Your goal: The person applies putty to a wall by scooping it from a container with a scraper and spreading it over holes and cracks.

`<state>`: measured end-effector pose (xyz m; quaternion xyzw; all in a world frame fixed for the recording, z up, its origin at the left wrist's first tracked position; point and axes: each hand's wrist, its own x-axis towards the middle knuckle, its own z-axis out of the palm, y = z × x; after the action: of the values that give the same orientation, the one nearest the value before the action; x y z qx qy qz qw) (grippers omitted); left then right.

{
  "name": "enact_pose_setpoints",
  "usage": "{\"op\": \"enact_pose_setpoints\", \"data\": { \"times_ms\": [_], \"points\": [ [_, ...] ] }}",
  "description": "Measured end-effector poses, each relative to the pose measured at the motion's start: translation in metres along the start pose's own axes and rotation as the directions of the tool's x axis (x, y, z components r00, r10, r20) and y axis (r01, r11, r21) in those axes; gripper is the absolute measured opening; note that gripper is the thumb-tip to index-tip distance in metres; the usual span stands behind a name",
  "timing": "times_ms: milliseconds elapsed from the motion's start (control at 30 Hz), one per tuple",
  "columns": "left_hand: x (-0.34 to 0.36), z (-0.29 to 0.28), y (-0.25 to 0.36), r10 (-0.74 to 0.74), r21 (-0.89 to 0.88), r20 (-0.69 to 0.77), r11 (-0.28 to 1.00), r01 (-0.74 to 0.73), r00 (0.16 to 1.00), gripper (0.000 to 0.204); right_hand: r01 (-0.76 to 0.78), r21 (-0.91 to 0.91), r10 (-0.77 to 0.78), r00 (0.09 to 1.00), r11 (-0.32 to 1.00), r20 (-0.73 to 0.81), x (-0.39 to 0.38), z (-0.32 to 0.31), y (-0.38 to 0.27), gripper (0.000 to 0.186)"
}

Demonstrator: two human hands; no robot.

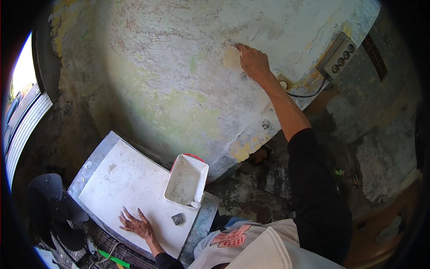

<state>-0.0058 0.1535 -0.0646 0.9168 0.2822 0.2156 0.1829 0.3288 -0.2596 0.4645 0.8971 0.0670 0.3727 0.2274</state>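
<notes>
My left hand (135,225) lies with fingers spread on a white board (130,175) that rests on a larger grey sheet. Up at the patchy, peeling wall (161,80), my right hand (254,62) is closed, its thumb and forefinger brought together against the surface. Whatever is between those fingertips, if anything, is too small to make out. A beige smoothed patch (230,58) surrounds that spot. On the board's far right corner stands a rectangular white tub (187,179) with whitish residue inside and a red edge behind it. A small dark grey block (178,219) sits nearer me.
A power strip (341,58) with several sockets is fixed at the wall's right edge, its black cable (309,95) running under my right forearm. A round fitting (283,84) and a small metal fitting (265,123) stick out. Dark curved objects (58,206) stand left of the board.
</notes>
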Motion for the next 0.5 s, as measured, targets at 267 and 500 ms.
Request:
{"op": "enact_pose_setpoints", "data": {
  "times_ms": [267, 500],
  "points": [
    [0.005, 0.003, 0.012, 0.027, -0.012, 0.033, 1.0, -0.027, 0.999, 0.071, -0.03, -0.282, -0.093, 0.905, 0.959, -0.414, 0.074, -0.03, 0.085, 0.02],
    [0.001, -0.004, -0.005, 0.036, 0.01, 0.008, 0.999, -0.036, 0.999, 0.071, -0.26, 0.631, -0.095, 0.877, 0.731, 0.471, -0.041, 0.026, -0.028, 0.032]
  ]
}}
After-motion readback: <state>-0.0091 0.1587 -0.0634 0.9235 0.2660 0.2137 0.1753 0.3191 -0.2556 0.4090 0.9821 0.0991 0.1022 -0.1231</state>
